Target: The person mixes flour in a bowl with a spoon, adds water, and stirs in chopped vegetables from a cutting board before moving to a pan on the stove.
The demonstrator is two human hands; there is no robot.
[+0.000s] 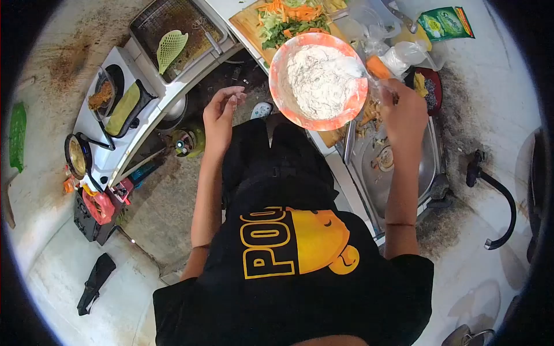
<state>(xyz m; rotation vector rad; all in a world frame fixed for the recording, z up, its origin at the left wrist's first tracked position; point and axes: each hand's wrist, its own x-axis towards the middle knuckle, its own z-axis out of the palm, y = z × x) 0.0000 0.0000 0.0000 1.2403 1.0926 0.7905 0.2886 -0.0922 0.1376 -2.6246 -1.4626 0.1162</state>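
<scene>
An orange-rimmed bowl (318,81) heaped with white flour stands at the counter's front edge, partly over a wooden board (247,23). My right hand (403,112) is at the bowl's right side, its fingers closed round something clear that reaches over the rim; what it is I cannot make out. My left hand (222,112) hangs in the air left of the bowl, empty, with its fingers curled and apart. Behind the bowl, chopped carrot and greens (291,23) lie on the board.
A steel sink (424,164) with scraps and a black faucet (497,193) are at the right. A green packet (445,24) lies at the back right. At the left are a tray (144,26) with a green slotted spatula (171,49) and a stove top (95,141) with pans.
</scene>
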